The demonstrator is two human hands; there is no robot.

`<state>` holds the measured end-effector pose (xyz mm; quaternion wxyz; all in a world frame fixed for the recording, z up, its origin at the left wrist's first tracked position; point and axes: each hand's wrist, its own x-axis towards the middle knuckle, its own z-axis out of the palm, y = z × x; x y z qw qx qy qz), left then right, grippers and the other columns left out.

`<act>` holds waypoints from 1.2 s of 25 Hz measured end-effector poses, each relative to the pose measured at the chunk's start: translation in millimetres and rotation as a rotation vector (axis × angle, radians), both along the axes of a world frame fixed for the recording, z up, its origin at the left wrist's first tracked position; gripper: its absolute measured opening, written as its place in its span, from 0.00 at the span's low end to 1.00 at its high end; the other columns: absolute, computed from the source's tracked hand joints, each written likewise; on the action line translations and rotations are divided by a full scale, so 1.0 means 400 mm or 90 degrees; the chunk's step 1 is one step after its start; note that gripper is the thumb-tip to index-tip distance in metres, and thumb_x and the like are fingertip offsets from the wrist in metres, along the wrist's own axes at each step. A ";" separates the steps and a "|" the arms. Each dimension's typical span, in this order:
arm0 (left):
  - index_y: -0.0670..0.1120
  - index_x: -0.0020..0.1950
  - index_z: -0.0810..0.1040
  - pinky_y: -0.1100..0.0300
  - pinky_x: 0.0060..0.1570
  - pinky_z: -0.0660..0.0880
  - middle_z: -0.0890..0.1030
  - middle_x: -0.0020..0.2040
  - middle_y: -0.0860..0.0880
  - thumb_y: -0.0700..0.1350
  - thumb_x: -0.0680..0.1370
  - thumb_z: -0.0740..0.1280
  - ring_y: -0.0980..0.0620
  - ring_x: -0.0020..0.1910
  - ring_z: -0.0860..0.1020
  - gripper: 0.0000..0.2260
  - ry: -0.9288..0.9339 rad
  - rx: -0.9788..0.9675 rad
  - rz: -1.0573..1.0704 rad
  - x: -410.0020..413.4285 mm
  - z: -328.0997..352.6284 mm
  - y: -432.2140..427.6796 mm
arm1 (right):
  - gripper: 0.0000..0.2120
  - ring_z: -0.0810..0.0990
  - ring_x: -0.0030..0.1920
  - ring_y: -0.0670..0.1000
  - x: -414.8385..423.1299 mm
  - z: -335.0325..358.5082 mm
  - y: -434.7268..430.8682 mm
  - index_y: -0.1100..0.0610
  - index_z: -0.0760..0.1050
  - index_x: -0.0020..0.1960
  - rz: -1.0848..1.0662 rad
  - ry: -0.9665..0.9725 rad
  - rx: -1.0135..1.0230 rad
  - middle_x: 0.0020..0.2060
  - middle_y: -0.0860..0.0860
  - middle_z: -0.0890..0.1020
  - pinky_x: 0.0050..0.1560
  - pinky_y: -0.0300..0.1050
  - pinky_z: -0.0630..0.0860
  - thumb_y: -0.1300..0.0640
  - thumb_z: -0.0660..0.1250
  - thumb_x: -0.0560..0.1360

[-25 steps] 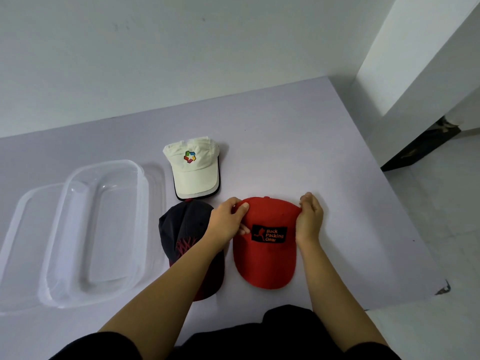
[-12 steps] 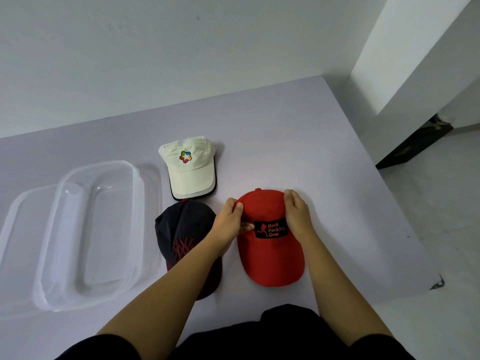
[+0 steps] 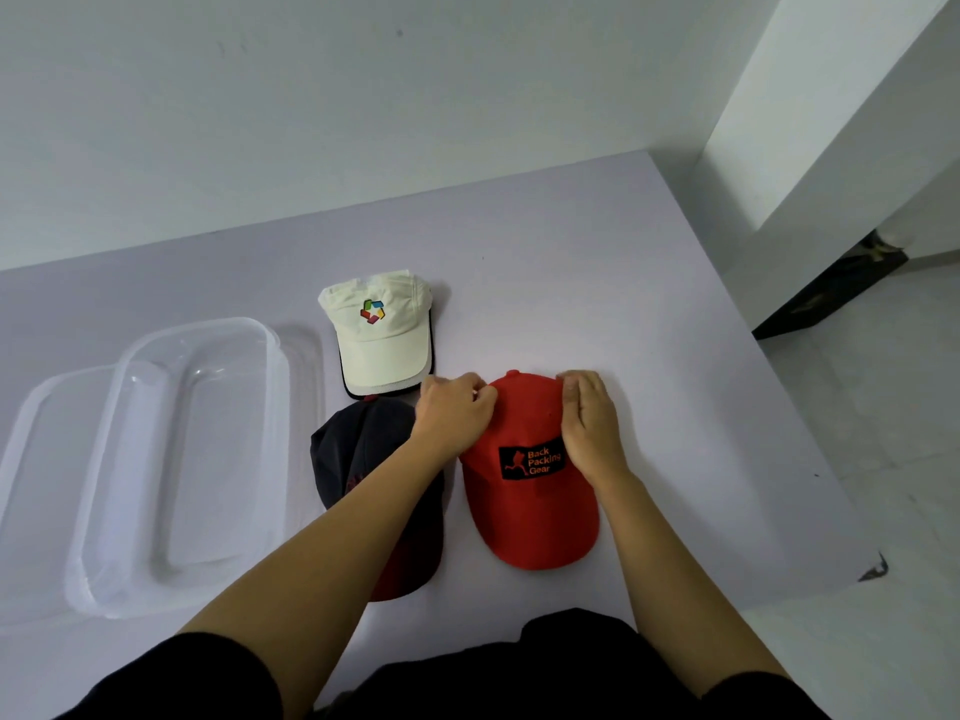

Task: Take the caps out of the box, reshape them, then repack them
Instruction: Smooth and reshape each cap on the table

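A red cap (image 3: pixel 524 511) with a black "Back Packing Gear" patch lies on the lilac table (image 3: pixel 597 283), brim toward me. My left hand (image 3: pixel 452 413) has curled fingers that pinch the left edge of its crown. My right hand (image 3: pixel 592 428) lies flat on the right side of the crown, fingers stretched to its back edge. A white cap (image 3: pixel 382 350) with a coloured logo lies just behind my left hand. A dark cap (image 3: pixel 353 449) with a red brim sits left of the red one, partly hidden under my left forearm.
A clear plastic box (image 3: pixel 192 459) stands at the left of the table, with its clear lid (image 3: pixel 26 459) beside it further left. The table's right edge drops to a pale floor; a white wall corner and a dark gap stand at the right.
The red cap has turned a little, its brim now more toward the right. My right hand moved from the cap's side onto the crown. My left hand slid up to the crown's edge.
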<state>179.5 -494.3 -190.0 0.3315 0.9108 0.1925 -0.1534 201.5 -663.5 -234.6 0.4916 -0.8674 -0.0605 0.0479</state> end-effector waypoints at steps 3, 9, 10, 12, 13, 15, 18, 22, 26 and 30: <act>0.43 0.48 0.69 0.57 0.36 0.66 0.73 0.37 0.51 0.48 0.81 0.53 0.51 0.38 0.70 0.10 -0.027 -0.177 0.079 0.013 0.023 -0.035 | 0.14 0.66 0.26 0.47 -0.007 -0.001 0.000 0.54 0.64 0.41 0.006 0.026 -0.026 0.26 0.47 0.67 0.29 0.42 0.64 0.51 0.48 0.81; 0.45 0.48 0.63 0.68 0.29 0.63 0.68 0.33 0.53 0.47 0.83 0.52 0.58 0.32 0.68 0.07 -0.177 -0.134 0.010 0.003 0.031 -0.057 | 0.16 0.65 0.24 0.49 -0.017 -0.009 0.001 0.53 0.63 0.39 -0.008 0.008 -0.019 0.23 0.48 0.66 0.26 0.50 0.63 0.47 0.46 0.80; 0.45 0.48 0.63 0.67 0.29 0.62 0.68 0.32 0.53 0.47 0.83 0.52 0.57 0.32 0.68 0.07 -0.180 -0.135 0.004 0.003 0.029 -0.054 | 0.16 0.64 0.23 0.48 -0.016 -0.006 0.002 0.51 0.63 0.38 -0.010 0.005 -0.002 0.23 0.48 0.65 0.25 0.48 0.63 0.47 0.46 0.80; 0.45 0.47 0.64 0.65 0.30 0.63 0.68 0.32 0.52 0.47 0.83 0.53 0.55 0.32 0.68 0.08 -0.160 -0.155 0.011 0.005 0.021 -0.047 | 0.15 0.64 0.24 0.47 -0.011 -0.006 0.003 0.47 0.62 0.36 -0.015 0.016 0.027 0.24 0.48 0.65 0.26 0.46 0.63 0.48 0.46 0.80; 0.46 0.47 0.66 0.64 0.32 0.64 0.69 0.33 0.52 0.47 0.82 0.53 0.55 0.33 0.68 0.08 -0.135 -0.171 0.021 0.007 0.016 -0.042 | 0.16 0.64 0.24 0.47 -0.011 -0.009 0.001 0.46 0.62 0.36 -0.019 0.025 0.037 0.24 0.48 0.65 0.27 0.46 0.64 0.49 0.47 0.81; 0.46 0.47 0.70 0.63 0.34 0.66 0.72 0.35 0.51 0.48 0.81 0.56 0.55 0.35 0.70 0.08 -0.081 -0.197 0.032 0.015 0.012 -0.027 | 0.16 0.64 0.26 0.47 -0.011 -0.019 -0.008 0.46 0.63 0.35 -0.038 0.038 0.054 0.25 0.48 0.66 0.28 0.47 0.65 0.51 0.48 0.81; 0.46 0.51 0.75 0.62 0.39 0.69 0.77 0.41 0.49 0.50 0.79 0.60 0.54 0.38 0.73 0.09 -0.035 -0.220 0.031 0.027 0.012 -0.006 | 0.16 0.71 0.32 0.46 -0.019 -0.023 -0.019 0.49 0.69 0.39 -0.072 0.063 0.113 0.31 0.47 0.72 0.36 0.47 0.71 0.49 0.48 0.81; 0.47 0.63 0.74 0.59 0.54 0.69 0.76 0.56 0.50 0.53 0.80 0.59 0.52 0.55 0.74 0.16 0.024 -0.255 0.033 0.052 0.029 0.022 | 0.28 0.71 0.63 0.44 -0.067 -0.016 -0.074 0.53 0.67 0.64 -0.086 0.157 0.173 0.61 0.46 0.73 0.66 0.47 0.68 0.37 0.59 0.71; 0.46 0.65 0.73 0.51 0.59 0.69 0.74 0.63 0.49 0.53 0.79 0.61 0.50 0.61 0.72 0.18 0.150 -0.279 -0.003 0.072 0.044 0.064 | 0.59 0.54 0.72 0.44 -0.170 -0.027 -0.108 0.49 0.45 0.75 0.102 0.239 -0.031 0.72 0.43 0.57 0.74 0.52 0.51 0.29 0.70 0.55; 0.45 0.70 0.68 0.43 0.61 0.72 0.71 0.68 0.45 0.50 0.81 0.58 0.45 0.66 0.70 0.19 0.277 -0.302 -0.076 0.070 0.046 0.062 | 0.66 0.49 0.76 0.49 -0.202 -0.057 -0.084 0.51 0.37 0.75 0.125 0.181 -0.162 0.76 0.48 0.51 0.75 0.56 0.39 0.26 0.69 0.51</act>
